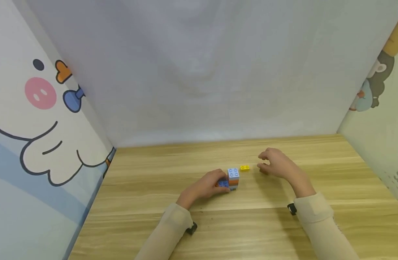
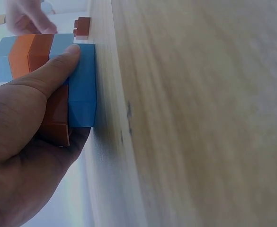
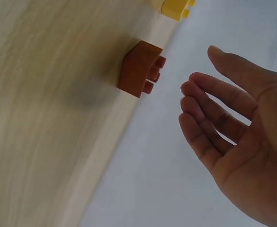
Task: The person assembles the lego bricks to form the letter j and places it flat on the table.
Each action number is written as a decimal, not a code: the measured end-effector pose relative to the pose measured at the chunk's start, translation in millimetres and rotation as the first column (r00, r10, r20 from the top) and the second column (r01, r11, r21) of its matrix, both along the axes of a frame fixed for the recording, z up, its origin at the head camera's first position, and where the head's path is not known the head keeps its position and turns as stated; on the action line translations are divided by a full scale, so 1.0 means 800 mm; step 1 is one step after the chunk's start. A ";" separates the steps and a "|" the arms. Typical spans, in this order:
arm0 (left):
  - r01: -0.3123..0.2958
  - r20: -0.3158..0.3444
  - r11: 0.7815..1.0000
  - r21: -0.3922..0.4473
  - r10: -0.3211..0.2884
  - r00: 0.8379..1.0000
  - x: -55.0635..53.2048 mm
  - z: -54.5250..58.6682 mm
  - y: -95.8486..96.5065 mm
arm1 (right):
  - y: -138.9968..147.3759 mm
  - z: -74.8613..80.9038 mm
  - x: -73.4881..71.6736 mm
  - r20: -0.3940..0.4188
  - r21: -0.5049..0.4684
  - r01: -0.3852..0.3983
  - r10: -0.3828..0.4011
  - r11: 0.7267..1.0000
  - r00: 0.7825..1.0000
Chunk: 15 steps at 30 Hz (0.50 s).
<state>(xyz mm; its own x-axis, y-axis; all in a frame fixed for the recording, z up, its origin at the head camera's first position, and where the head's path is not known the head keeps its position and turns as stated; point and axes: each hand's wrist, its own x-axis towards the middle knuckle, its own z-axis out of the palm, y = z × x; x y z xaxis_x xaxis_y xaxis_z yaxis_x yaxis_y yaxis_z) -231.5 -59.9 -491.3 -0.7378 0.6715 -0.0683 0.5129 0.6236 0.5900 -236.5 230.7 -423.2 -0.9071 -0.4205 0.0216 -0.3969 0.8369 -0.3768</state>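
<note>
My left hand (image 1: 209, 184) grips a built stack of toy building bricks (image 1: 233, 177) near the middle of the table. Light blue and orange layers rise at one end of it, above a blue base brick (image 2: 84, 109). The left thumb lies along the stack's side, and a reddish-brown brick (image 2: 56, 118) shows between thumb and fingers. To the right, my right hand (image 1: 277, 164) hovers with loosely bent fingers, holding nothing. A separate reddish-brown brick (image 3: 139, 68) stands on the table near those fingertips, not touching them.
A small yellow brick (image 1: 245, 168) lies between the stack and my right hand. The wooden table (image 1: 153, 224) meets a pale cloth backdrop (image 1: 199, 90) at its far edge. Cartoon-printed panels (image 1: 39, 126) stand at both sides.
</note>
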 end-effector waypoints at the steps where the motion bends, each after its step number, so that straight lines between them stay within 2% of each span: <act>1: 0.000 -0.004 1.000 0.000 0.000 1.000 0.000 0.000 0.000 | 0.002 -0.001 0.000 0.001 0.008 0.007 -0.007 1.000 1.000; 6: 0.001 -0.009 1.000 -0.002 -0.001 1.000 0.001 0.000 -0.001 | 0.011 -0.008 0.000 0.030 0.046 0.063 -0.064 0.997 0.997; 9: 0.003 -0.013 1.000 -0.001 -0.004 1.000 0.002 0.000 -0.001 | 0.013 -0.012 0.000 0.074 0.055 0.092 -0.096 0.994 0.993; 15: 0.009 -0.014 1.000 0.011 -0.009 1.000 0.001 -0.001 -0.002 | 0.015 -0.022 -0.002 0.125 0.048 0.095 -0.101 0.994 0.987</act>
